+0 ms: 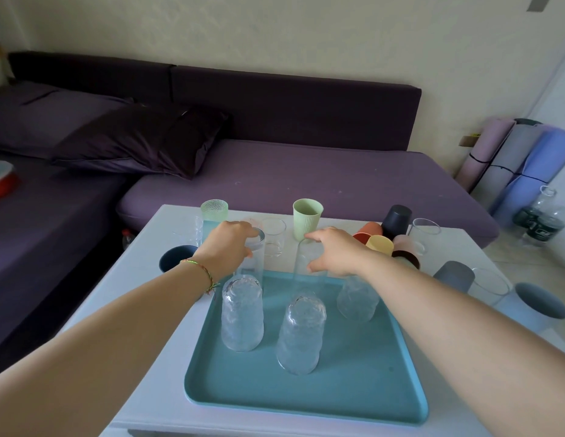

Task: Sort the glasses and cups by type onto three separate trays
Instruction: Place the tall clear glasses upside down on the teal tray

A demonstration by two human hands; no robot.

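Two tall clear glasses are held upright at the far edge of the teal tray (363, 392). The left glass (252, 263) is gripped from above by the left hand (226, 247); the right glass (306, 266) is clasped by the right hand (334, 252). Three textured glasses (301, 335) stand inverted, long axes vertical, on the tray.

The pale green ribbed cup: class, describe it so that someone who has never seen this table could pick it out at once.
Start at the white table with the teal plastic tray. Look past the tray's far edge to the table's far side, just beyond the person's right hand. There stands the pale green ribbed cup, upright and opaque, unlike the clear glasses beside it and the coloured cups heaped to its right.
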